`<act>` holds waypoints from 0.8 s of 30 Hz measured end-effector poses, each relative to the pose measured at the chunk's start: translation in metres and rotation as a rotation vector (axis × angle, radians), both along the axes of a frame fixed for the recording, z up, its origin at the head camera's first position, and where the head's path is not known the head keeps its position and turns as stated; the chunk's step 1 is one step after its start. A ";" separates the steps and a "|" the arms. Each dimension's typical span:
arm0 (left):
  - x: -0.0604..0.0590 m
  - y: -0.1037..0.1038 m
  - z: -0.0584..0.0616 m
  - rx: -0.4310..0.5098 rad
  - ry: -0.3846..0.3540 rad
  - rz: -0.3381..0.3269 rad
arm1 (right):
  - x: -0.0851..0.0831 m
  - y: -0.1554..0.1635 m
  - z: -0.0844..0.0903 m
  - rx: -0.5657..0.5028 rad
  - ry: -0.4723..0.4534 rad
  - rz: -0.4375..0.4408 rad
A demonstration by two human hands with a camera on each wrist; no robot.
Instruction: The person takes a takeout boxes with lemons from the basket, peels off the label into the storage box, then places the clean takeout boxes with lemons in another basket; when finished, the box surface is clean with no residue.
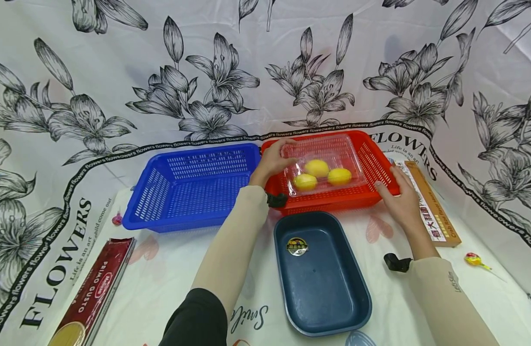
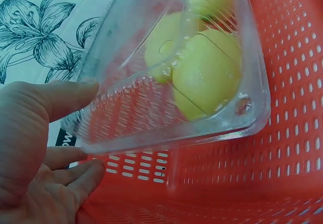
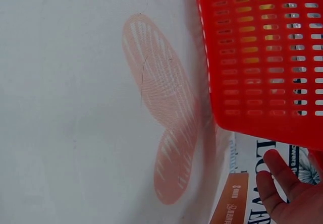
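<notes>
1. Overhead, from the head view, a clear plastic clamshell [image 1: 323, 166] holding three lemons [image 1: 316, 168] sits inside the red basket [image 1: 379, 156], far of the dark blue tray [image 1: 321, 283] on the counter [image 1: 170, 269]. The left hand [image 1: 271, 161] curls its fingers over the clamshell's left edge; the right hand [image 1: 399, 199] lies with straight fingers against the basket's near right rim. An empty blue basket [image 1: 191, 185] stands just left of the red one.
2. In the left wrist view, the clamshell [image 2: 171, 82] is tilted, its thin ribbed wall glossy and see-through, the yellow lemons [image 2: 207, 77] pressed against one end. The thumb [image 2: 55, 100] is on its edge and the fingers [image 2: 75, 176] curl beneath: the grip pinches the box. It looks light but flimsy and slippery, and the fruit will likely roll, so the stiffer rim seems the best hold.
3. In the right wrist view, only fingertips [image 3: 282, 181] show under the red basket [image 3: 262, 57], relaxed and holding nothing
</notes>
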State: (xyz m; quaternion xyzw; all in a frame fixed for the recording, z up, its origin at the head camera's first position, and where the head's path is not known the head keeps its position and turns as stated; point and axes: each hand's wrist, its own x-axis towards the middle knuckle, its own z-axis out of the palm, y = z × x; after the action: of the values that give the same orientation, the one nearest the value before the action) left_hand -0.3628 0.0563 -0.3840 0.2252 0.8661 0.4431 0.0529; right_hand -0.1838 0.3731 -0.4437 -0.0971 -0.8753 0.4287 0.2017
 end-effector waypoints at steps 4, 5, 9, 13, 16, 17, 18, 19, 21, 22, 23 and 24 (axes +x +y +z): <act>0.001 0.000 0.001 0.003 -0.019 -0.005 | 0.000 0.000 0.000 -0.001 -0.001 0.000; 0.001 0.000 0.001 0.002 -0.021 -0.006 | 0.000 0.000 0.000 -0.002 -0.002 0.001; 0.002 -0.001 0.000 0.002 -0.009 -0.009 | 0.001 0.000 0.000 0.000 -0.008 0.005; 0.002 -0.002 -0.001 0.006 -0.004 -0.013 | 0.001 -0.001 0.000 0.003 -0.014 0.000; 0.003 -0.003 0.000 0.015 -0.012 -0.012 | 0.002 -0.002 0.001 0.003 -0.015 -0.004; 0.003 -0.003 0.001 0.020 -0.017 -0.010 | 0.001 -0.002 0.001 0.003 -0.015 -0.003; 0.003 -0.003 0.001 0.025 -0.023 -0.009 | 0.001 -0.002 0.001 0.004 -0.016 -0.003; 0.004 -0.003 0.002 0.031 -0.030 -0.007 | 0.001 -0.003 0.001 0.003 -0.017 -0.001; 0.005 -0.003 0.004 0.045 -0.048 -0.004 | 0.001 -0.003 0.002 0.001 -0.019 0.000; 0.005 -0.003 0.005 0.053 -0.054 -0.005 | 0.001 -0.003 0.002 0.000 -0.021 0.001; 0.006 -0.003 0.006 0.060 -0.060 -0.008 | 0.002 -0.003 0.002 0.001 -0.020 0.002; 0.006 -0.003 0.006 0.069 -0.069 -0.012 | 0.002 -0.002 0.002 0.000 -0.021 0.001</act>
State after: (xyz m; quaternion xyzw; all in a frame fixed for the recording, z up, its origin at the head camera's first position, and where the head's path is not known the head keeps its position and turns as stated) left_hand -0.3565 0.0538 -0.3776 0.2166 0.8468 0.4797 0.0774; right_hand -0.1820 0.3707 -0.4418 -0.1010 -0.8774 0.4277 0.1924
